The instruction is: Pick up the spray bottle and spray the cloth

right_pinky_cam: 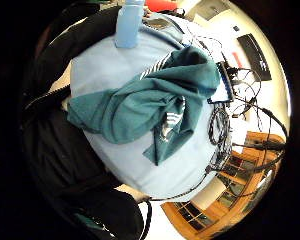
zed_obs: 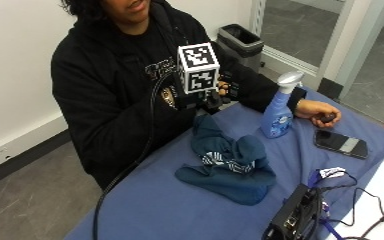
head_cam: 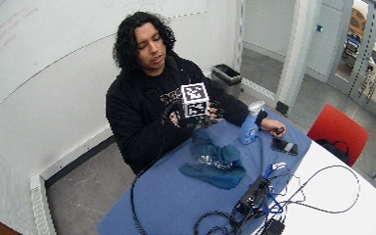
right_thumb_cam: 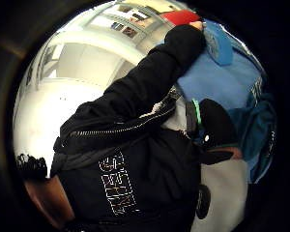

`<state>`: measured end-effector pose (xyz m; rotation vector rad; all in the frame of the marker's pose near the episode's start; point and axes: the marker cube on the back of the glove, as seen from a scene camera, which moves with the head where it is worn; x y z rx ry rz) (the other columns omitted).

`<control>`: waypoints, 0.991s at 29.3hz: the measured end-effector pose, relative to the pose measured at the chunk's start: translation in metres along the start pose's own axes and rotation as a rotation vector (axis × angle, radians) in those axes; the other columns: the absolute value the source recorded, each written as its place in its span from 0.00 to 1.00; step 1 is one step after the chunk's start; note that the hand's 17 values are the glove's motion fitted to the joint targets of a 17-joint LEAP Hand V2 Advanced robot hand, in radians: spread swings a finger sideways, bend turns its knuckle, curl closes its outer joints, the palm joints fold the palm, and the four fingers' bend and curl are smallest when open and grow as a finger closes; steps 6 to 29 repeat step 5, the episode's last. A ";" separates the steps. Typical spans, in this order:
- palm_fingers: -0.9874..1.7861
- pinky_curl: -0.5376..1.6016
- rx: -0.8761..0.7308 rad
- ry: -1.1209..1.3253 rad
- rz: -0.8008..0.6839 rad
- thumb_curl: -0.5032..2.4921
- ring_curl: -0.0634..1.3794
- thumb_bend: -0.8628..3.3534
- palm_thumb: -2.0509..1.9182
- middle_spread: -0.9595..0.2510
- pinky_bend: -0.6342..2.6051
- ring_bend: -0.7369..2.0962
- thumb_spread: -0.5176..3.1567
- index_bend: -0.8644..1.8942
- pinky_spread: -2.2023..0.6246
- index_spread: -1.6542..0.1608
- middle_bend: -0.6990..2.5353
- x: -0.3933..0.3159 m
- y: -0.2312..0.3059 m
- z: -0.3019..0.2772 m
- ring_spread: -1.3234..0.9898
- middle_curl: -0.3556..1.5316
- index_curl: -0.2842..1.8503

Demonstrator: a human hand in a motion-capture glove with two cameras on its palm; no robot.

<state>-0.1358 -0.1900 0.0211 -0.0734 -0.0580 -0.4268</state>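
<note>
Above the near end of the cloth [zed_obs: 228, 165], gloved right hand [zed_obs: 224, 90] raised at chest height, mostly hidden behind the rig strapped to it, so can't tell whether fingers are spread or curled. Holding nothing by the look of it, and well apart from the spray bottle [zed_obs: 278, 112].

So, pretty clearly the very first step: reach not done, bottle untouched. Next move calls for swinging across past the cloth to the bottle, wrapping round the neck under the trigger head, then lifting and turning the nozzle back toward the cloth.

Bottle itself: upright on the blue table [zed_obs: 152, 210] cover, just beyond the cloth on the far side. Translucent blue body with a label, white trigger top. Tall and narrow, so probably easy to tip if bumped.

Cloth: dark teal, bunched in a loose heap with a bit of white striped pattern showing, lying in the middle of the table. Bare left hand [zed_obs: 318, 112] resting on the table past the bottle, with a phone [zed_obs: 340, 144] lying flat near it.
</note>
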 end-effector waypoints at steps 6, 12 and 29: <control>0.44 0.42 -0.023 0.001 -0.036 0.34 0.28 0.20 0.72 0.79 0.31 0.39 0.48 0.36 0.85 0.71 0.29 -0.010 -0.002 0.008 0.58 0.39 0.27; 0.44 0.42 -0.023 0.001 -0.036 0.34 0.28 0.20 0.72 0.79 0.31 0.39 0.48 0.36 0.85 0.71 0.29 -0.010 -0.002 0.008 0.58 0.39 0.27; 0.44 0.42 -0.023 0.001 -0.036 0.34 0.28 0.20 0.72 0.79 0.31 0.39 0.48 0.36 0.85 0.71 0.29 -0.010 -0.002 0.008 0.58 0.39 0.27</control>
